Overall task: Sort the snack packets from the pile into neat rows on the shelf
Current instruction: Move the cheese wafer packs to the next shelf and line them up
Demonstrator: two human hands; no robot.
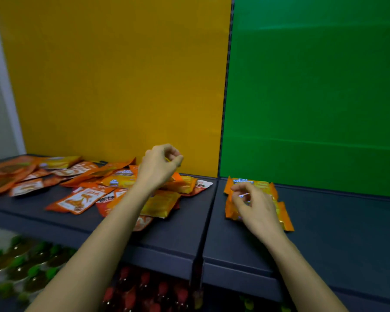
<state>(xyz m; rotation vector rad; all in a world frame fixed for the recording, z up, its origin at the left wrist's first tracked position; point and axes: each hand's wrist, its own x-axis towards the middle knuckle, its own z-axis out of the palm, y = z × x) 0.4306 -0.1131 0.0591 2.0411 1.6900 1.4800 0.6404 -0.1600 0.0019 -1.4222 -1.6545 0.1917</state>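
Note:
A loose pile of orange and yellow snack packets [83, 185] lies on the left section of the dark shelf [167, 235], in front of the yellow back panel. My left hand [159, 164] hovers over the pile's right end with its fingers curled, pinching what looks like the thin yellow edge of a packet. On the right section, before the green panel, a short stack of orange cheese packets [277, 199] lies flat. My right hand [253, 204] rests on this stack, its curled fingers pinching a shiny packet edge.
A dark slotted upright [225, 109] divides the yellow panel from the green panel [313, 97]. The shelf below holds green-capped bottles [20, 266] on the left and red-capped bottles [144, 289] in the middle. The dark shelf surface runs on to the right of the stack.

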